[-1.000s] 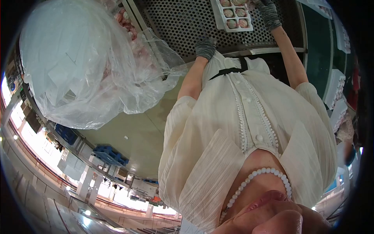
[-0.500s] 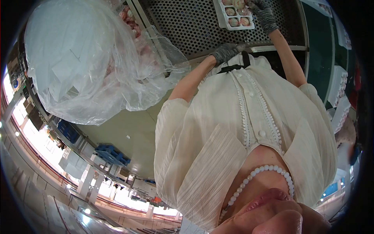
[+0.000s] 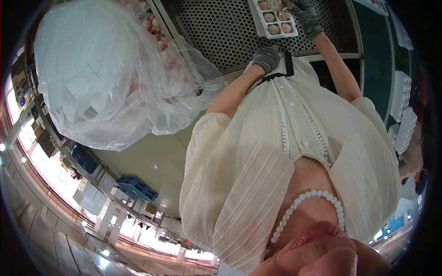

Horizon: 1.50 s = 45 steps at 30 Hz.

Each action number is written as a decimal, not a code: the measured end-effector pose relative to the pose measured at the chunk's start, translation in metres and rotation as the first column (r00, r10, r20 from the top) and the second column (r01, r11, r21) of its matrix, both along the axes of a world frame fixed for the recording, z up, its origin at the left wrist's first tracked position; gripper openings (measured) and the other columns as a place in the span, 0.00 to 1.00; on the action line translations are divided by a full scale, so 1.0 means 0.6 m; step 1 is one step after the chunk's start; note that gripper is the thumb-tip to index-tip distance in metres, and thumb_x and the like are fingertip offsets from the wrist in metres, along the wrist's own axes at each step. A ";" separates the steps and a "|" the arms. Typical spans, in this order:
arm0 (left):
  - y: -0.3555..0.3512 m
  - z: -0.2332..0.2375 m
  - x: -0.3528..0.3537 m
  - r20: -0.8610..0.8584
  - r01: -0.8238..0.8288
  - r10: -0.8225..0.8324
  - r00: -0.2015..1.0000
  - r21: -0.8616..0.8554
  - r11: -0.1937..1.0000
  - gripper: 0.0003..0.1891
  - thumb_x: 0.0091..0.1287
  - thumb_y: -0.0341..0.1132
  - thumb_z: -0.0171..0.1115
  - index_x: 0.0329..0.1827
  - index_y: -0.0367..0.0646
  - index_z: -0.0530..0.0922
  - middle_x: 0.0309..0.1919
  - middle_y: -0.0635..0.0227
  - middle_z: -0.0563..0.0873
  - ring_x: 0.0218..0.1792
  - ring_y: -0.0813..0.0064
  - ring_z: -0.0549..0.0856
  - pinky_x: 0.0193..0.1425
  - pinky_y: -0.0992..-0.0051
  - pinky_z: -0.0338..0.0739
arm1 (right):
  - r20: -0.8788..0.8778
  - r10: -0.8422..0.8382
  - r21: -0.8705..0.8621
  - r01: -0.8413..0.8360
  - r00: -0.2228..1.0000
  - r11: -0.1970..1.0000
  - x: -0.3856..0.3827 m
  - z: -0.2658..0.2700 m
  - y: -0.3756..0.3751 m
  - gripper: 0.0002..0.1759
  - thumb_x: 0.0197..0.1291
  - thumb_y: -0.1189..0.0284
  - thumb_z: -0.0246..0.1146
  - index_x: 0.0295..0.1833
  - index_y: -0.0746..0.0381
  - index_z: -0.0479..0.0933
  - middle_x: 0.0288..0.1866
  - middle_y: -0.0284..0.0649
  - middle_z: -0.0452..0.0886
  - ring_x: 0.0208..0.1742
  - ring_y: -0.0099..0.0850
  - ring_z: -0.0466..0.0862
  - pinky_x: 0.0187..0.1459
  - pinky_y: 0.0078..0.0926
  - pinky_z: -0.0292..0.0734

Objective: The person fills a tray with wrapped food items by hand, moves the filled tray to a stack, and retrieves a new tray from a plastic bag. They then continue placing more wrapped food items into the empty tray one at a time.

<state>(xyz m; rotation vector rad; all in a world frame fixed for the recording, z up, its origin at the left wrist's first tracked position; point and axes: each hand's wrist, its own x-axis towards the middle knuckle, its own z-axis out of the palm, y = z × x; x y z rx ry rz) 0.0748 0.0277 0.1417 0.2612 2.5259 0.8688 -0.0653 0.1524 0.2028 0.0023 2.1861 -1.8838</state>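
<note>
A white compartment tray lies on a perforated metal surface at the top, with several round, reddish-white wrapped pieces in its cells. My right hand, in a grey striped glove, is at the tray's right side, its fingers bent over the upper cells; what they grip is too small to tell. My left hand, gloved alike, is by the surface's near edge at my waist, below the tray. Its fingers are curled together, and anything in them is hidden.
A large clear plastic bag bulges at the left over a bin of similar reddish pieces. Metal rims frame the perforated surface. More filled white trays stand at the right along a green surface. Part of another person's arm shows at the far right.
My left hand has curled its fingers, which were stretched to the right before. My right hand remains at the tray. The whole view has shifted slightly.
</note>
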 end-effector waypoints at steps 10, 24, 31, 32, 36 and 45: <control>-0.101 -0.081 -0.022 0.134 -0.325 0.306 0.942 0.146 0.935 0.14 0.55 0.43 0.48 0.34 0.41 0.73 0.29 0.60 0.78 0.32 0.66 0.77 0.35 0.70 0.70 | 0.124 -0.008 -0.231 0.037 0.992 0.972 0.013 -0.043 0.024 0.07 0.47 0.72 0.61 0.33 0.62 0.75 0.27 0.31 0.76 0.28 0.18 0.74 0.30 0.17 0.71; -0.051 0.039 -0.149 0.394 -0.478 0.279 0.876 0.627 0.615 0.15 0.55 0.39 0.56 0.39 0.37 0.74 0.29 0.67 0.79 0.28 0.80 0.75 0.33 0.80 0.71 | 0.222 0.243 0.131 -0.276 0.944 0.952 0.025 -0.093 0.031 0.15 0.49 0.65 0.58 0.40 0.63 0.71 0.31 0.35 0.75 0.33 0.20 0.74 0.36 0.17 0.72; -0.030 0.001 -0.118 0.535 -0.688 0.436 0.724 0.606 0.399 0.10 0.55 0.36 0.55 0.36 0.39 0.72 0.30 0.67 0.77 0.28 0.78 0.76 0.29 0.78 0.73 | 0.371 0.050 -0.131 -0.001 0.927 0.991 0.046 -0.106 0.031 0.16 0.48 0.66 0.59 0.41 0.64 0.71 0.33 0.37 0.76 0.32 0.23 0.75 0.34 0.20 0.73; -0.030 0.001 -0.121 0.607 -0.746 0.445 0.658 0.607 0.275 0.09 0.56 0.35 0.54 0.35 0.40 0.72 0.30 0.67 0.77 0.27 0.78 0.76 0.27 0.79 0.73 | 0.534 0.007 -0.384 0.234 0.846 0.893 0.049 -0.112 0.036 0.16 0.49 0.67 0.59 0.43 0.64 0.70 0.34 0.37 0.76 0.34 0.23 0.75 0.35 0.20 0.73; -0.019 -0.022 -0.117 0.687 -0.783 0.453 0.568 0.621 0.039 0.07 0.56 0.34 0.55 0.35 0.43 0.72 0.29 0.71 0.76 0.29 0.79 0.76 0.28 0.80 0.74 | 0.463 0.178 -0.663 0.205 0.868 0.720 0.068 -0.112 0.043 0.20 0.49 0.72 0.58 0.50 0.61 0.64 0.44 0.37 0.71 0.40 0.23 0.74 0.41 0.20 0.72; 0.005 -0.043 -0.045 0.834 -0.918 0.386 0.394 0.335 0.212 0.10 0.54 0.34 0.55 0.36 0.39 0.71 0.31 0.69 0.75 0.29 0.76 0.74 0.36 0.78 0.71 | 0.027 0.143 0.319 -0.144 0.989 0.937 0.155 -0.080 0.040 0.27 0.37 0.59 0.63 0.40 0.65 0.68 0.33 0.47 0.74 0.36 0.34 0.75 0.40 0.26 0.68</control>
